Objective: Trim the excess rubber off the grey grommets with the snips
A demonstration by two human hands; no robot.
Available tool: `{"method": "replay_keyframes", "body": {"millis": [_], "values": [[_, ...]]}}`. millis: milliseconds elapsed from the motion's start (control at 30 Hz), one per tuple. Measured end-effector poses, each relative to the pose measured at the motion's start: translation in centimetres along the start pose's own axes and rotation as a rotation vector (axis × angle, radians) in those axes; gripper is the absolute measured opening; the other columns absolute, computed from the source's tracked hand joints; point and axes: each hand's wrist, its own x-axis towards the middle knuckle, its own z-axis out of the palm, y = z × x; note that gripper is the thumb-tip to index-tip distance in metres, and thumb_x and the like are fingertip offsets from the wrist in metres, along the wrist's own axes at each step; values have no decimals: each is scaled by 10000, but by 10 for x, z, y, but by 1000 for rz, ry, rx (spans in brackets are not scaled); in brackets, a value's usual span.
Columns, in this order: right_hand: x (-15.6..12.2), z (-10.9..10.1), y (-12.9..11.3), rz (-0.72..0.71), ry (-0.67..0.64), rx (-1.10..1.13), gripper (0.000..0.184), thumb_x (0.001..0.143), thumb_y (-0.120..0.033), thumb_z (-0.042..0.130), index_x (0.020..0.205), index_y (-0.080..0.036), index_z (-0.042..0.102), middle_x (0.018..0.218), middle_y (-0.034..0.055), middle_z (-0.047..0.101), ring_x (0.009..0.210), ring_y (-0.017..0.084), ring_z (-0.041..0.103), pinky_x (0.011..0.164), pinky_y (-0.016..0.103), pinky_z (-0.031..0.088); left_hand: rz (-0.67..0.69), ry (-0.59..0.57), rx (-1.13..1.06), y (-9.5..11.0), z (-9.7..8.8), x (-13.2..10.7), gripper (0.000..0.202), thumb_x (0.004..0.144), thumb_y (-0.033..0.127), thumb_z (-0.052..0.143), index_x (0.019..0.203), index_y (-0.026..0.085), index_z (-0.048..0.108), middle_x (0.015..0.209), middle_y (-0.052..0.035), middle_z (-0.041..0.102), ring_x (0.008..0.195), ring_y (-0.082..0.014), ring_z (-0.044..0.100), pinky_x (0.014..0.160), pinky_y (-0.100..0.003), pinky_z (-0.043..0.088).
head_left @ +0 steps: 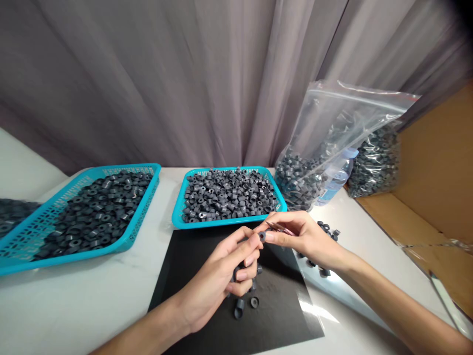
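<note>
Between the thumb and index finger of my left hand (236,264) is a small dark grey plastic bushing (262,236), its round hole facing me. Another grey piece (235,274) shows in the curl of the lower fingers. My right hand (299,236) pinches a slim, pinkish, pointed tool (281,228) whose kind I cannot make out; its thumb and fingertips meet the bushing's right side. Both hands are above a black mat (281,301). Under my left hand several loose grey bushings (254,301) rest on the mat.
Behind the mat stands a turquoise basket (229,223) full of bushings; a second turquoise basket (129,239) is at left. Bagged bushings (295,172), a water bottle (334,180) and a cardboard box (436,148) are at right. Loose bushings (325,229) lie beyond my right wrist.
</note>
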Motion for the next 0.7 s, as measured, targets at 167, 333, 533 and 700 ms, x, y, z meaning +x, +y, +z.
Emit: {"method": "replay_keyframes", "body": {"millis": [167, 333, 533, 700], "values": [[0, 0, 1, 5, 15, -7, 206, 895, -346, 745, 1058, -228, 789, 930, 28, 728, 897, 163, 659, 855, 297, 518, 21, -10, 8, -1, 0, -1, 228, 966, 415, 634, 985, 199, 564, 747, 61, 335, 557, -46, 203, 434, -154, 106], [0, 1, 1, -12, 12, 2, 187, 906, -324, 736, 1061, -233, 788, 928, 22, 717, 896, 154, 643, 834, 282, 504, 26, -2, 32, 1, 3, -1, 206, 964, 381, 639, 947, 203, 537, 732, 67, 327, 559, -50, 193, 433, -152, 105], [0, 1, 3, -7, 23, 4, 215, 898, -351, 743, 1067, -227, 789, 939, 32, 729, 908, 164, 653, 846, 294, 515, 51, 16, 63, 1, 2, 0, 198, 973, 377, 616, 937, 220, 500, 695, 77, 308, 552, -62, 166, 430, -162, 103], [0, 2, 3, 17, 96, 14, 220, 891, -341, 756, 1086, -242, 782, 944, 18, 758, 889, 142, 678, 842, 263, 528, 144, 49, 111, -1, 1, 2, 233, 999, 394, 559, 873, 211, 487, 642, 89, 285, 534, -65, 145, 430, -168, 112]]}}
